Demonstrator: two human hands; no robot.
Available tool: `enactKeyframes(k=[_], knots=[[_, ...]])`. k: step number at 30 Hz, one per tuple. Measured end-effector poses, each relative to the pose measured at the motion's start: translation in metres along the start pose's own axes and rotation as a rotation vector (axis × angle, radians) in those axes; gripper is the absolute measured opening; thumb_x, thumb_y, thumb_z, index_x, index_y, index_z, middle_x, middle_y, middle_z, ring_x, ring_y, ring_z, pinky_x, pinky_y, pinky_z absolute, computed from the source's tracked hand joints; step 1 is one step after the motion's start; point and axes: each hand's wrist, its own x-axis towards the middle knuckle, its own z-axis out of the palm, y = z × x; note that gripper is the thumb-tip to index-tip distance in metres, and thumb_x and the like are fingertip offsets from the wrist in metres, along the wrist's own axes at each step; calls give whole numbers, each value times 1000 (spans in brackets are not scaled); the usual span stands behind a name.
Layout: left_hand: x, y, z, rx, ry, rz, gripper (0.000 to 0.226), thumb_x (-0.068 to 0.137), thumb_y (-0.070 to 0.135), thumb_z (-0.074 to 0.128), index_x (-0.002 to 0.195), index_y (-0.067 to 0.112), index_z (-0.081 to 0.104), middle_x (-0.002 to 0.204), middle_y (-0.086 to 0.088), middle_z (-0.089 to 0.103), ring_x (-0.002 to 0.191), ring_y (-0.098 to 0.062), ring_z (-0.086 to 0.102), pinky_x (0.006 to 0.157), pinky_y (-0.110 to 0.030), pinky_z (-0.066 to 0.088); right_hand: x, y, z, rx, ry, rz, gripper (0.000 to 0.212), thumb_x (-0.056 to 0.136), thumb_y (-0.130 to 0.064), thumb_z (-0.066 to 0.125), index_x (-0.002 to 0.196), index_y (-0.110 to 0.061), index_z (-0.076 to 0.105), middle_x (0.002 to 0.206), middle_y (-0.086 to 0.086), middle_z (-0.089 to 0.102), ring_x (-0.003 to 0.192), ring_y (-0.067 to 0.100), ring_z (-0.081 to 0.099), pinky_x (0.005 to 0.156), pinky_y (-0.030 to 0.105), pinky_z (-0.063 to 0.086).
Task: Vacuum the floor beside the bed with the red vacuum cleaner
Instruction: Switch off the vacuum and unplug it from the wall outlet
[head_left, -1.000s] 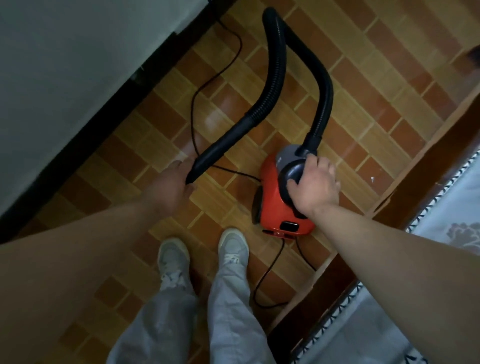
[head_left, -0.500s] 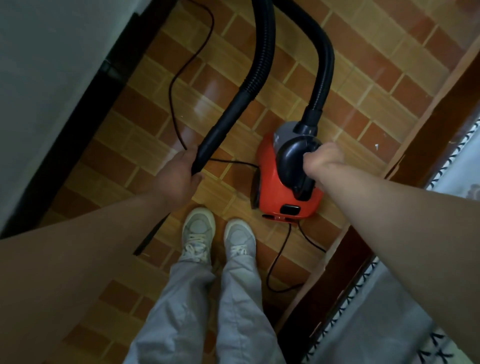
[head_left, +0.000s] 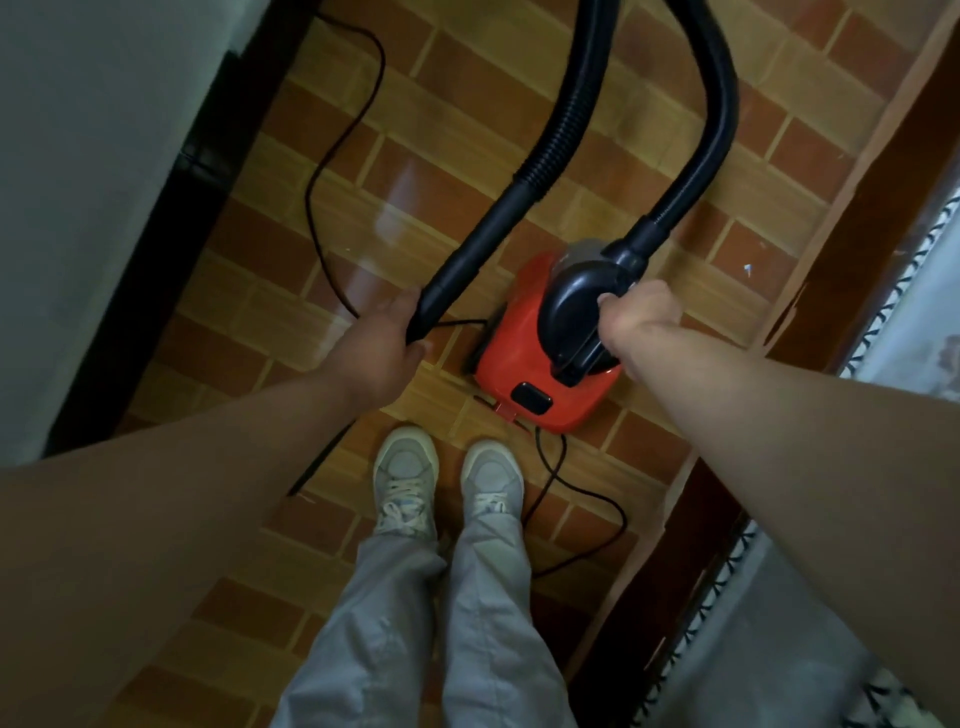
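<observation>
While your left hand (head_left: 379, 348) keeps its fingers wrapped round the black hose tube (head_left: 483, 244) left of centre, your right hand (head_left: 639, 317) has left the lid and now grips the carry handle (head_left: 571, 306), so you seem set to shift the machine. The red vacuum cleaner (head_left: 524, 358) sits mid-frame on the tiled floor (head_left: 457, 130), glossy, its cord (head_left: 587, 499) trailing, with the bed (head_left: 769, 639) at right.

Glossy brown-and-tan tiled floor (head_left: 467, 171); pale surface (head_left: 78, 156) over dark base (head_left: 171, 249) left; wooden frame (head_left: 883, 218) right.
</observation>
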Motion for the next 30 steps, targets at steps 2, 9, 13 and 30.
enactKeyframes(k=[2,9,13,30], knots=[[4,1,3,-44,19,-12,53,99,19,61,148,19,39,122,-3,58,110,-21,58,91,-33,47,3,0,-2,-41,16,-37,36,96,-27,63,125,-6,64,114,15,70,100,32,69,84,38,58],[5,0,11,-51,16,-53,44,101,18,61,141,20,44,114,6,55,104,-12,53,87,-28,41,4,16,-1,-42,-3,-153,40,91,-38,61,122,-13,60,110,9,67,93,30,66,78,38,56],[5,-2,16,-44,5,-50,44,101,18,61,141,19,45,119,0,58,107,-14,54,88,-29,41,-6,47,1,-100,-21,-334,81,82,-57,65,146,-18,34,135,9,47,124,32,50,100,48,47],[1,5,41,21,-28,-31,42,99,21,63,136,21,44,115,-2,60,104,-17,59,88,-31,48,-22,110,47,-359,-56,-377,129,74,-45,84,158,-22,-12,166,11,-9,151,34,14,119,56,22]])
